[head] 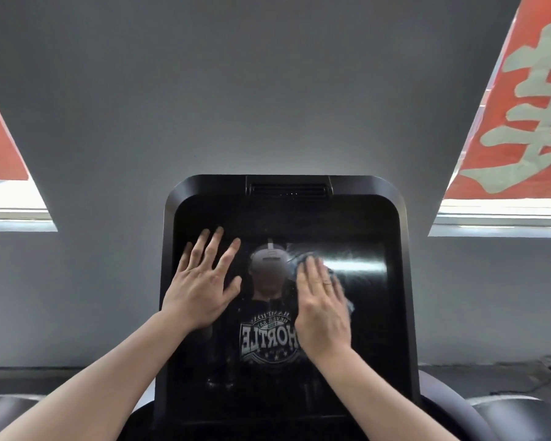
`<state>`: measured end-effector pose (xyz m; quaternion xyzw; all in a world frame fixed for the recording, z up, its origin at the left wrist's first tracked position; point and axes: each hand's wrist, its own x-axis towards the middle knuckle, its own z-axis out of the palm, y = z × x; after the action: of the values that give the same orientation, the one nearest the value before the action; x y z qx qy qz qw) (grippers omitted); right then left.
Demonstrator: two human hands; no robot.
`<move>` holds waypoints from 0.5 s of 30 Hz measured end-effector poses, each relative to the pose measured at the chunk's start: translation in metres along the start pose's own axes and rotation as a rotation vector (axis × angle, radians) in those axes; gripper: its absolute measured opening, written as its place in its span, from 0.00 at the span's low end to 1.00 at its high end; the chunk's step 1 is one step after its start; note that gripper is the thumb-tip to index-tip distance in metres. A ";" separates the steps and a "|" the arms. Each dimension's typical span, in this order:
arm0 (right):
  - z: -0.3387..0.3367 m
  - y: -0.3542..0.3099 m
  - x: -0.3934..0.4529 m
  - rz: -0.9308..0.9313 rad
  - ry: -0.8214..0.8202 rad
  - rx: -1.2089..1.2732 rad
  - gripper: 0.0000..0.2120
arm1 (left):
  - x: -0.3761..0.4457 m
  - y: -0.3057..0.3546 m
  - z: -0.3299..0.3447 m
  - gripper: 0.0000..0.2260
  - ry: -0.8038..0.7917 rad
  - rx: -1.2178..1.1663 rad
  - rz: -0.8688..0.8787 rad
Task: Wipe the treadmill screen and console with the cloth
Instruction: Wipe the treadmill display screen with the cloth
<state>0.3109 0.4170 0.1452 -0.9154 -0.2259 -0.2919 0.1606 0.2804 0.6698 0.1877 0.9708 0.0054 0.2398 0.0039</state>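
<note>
The treadmill's black glossy screen (357, 345) fills the middle of the view inside its dark console frame (287, 183). My left hand (204, 281) lies flat on the left part of the glass with its fingers spread. My right hand (323, 308) presses flat on a blue-grey cloth (349, 305) near the screen's centre right. Only the cloth's edges show around the palm and fingertips. A person's dark reflection appears in the glass between my hands.
A vent slot (287, 188) sits in the console's top edge. Behind it is a grey wall (268, 90), with red banners (528, 116) over bright windows at both sides. Rounded grey handrail housings (516, 415) flank the console's base, and a cable (541, 378) runs along the floor at right.
</note>
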 end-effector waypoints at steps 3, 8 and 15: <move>0.001 0.009 -0.006 -0.166 -0.038 -0.048 0.35 | 0.000 -0.002 0.000 0.34 0.017 -0.012 0.007; 0.000 0.010 -0.007 0.057 -0.007 0.007 0.37 | -0.001 0.000 0.000 0.34 0.003 0.001 -0.002; -0.006 0.025 -0.006 0.073 0.008 -0.013 0.36 | -0.002 0.001 -0.003 0.34 -0.005 0.008 -0.005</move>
<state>0.3164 0.3915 0.1421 -0.9228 -0.1899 -0.2911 0.1661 0.2774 0.6692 0.1897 0.9714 0.0090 0.2373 0.0005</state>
